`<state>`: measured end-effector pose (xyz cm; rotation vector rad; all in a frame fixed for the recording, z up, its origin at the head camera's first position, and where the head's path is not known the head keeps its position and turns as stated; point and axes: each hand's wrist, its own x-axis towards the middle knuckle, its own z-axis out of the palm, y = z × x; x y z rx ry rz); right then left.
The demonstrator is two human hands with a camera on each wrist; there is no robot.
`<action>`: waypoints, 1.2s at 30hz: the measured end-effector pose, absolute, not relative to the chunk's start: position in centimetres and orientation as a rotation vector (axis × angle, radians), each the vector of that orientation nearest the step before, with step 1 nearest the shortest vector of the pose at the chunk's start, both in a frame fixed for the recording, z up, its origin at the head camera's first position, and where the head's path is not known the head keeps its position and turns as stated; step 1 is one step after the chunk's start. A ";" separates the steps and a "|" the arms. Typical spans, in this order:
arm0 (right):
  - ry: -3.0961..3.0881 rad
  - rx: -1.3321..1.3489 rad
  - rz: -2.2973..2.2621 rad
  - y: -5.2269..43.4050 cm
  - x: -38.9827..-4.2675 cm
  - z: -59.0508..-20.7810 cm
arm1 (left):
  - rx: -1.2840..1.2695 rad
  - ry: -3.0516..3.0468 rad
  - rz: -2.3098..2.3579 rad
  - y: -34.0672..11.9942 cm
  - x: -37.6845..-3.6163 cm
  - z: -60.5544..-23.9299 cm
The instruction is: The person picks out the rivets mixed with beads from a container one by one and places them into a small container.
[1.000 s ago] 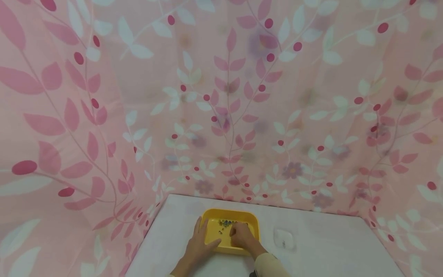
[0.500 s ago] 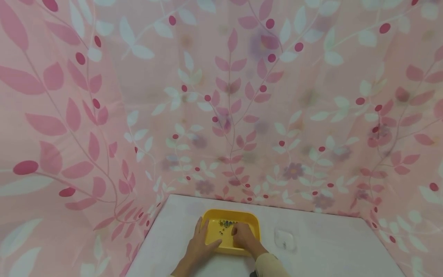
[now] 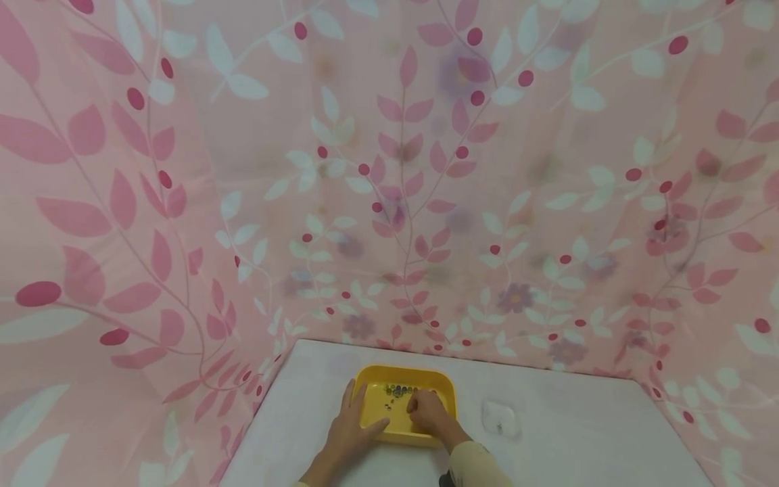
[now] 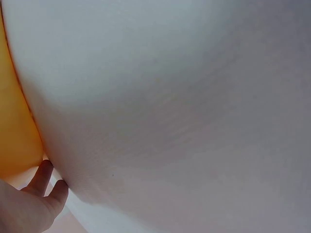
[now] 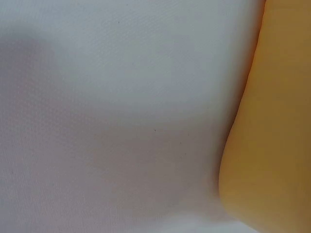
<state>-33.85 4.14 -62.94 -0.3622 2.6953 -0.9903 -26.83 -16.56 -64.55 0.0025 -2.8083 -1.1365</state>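
Observation:
A yellow rectangular tray (image 3: 420, 371) lies on the white table. Small, round, glassy beads (image 3: 398, 390), green and blue, cluster toward its far side, with several scattered nearer the middle. My left hand (image 3: 351, 430) rests spread at the tray's left side, its thumb reaching over the near left corner; in the left wrist view its fingers (image 4: 58, 194) lie straight beside the yellow wall. My right hand (image 3: 429, 414) is inside the tray, fingers curled, just right of the beads. Its fingertips are hidden, and I cannot tell whether they pinch a bead.
To the right of the tray, a small clear square dish (image 3: 500, 418) holds a tiny shiny piece. Pink leaf-patterned curtain (image 3: 402, 203) hangs behind the table (image 3: 584, 433) and along both sides.
The right hand shifts very slightly within the tray. The left hand, tray, and dish keep their places; the whole view drifts a little with the head.

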 end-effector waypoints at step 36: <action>2.554 -0.433 -1.361 5.3 -33.3 -61.0 | 0.012 -2.814 -1.146 -16.4 -26.8 -64.4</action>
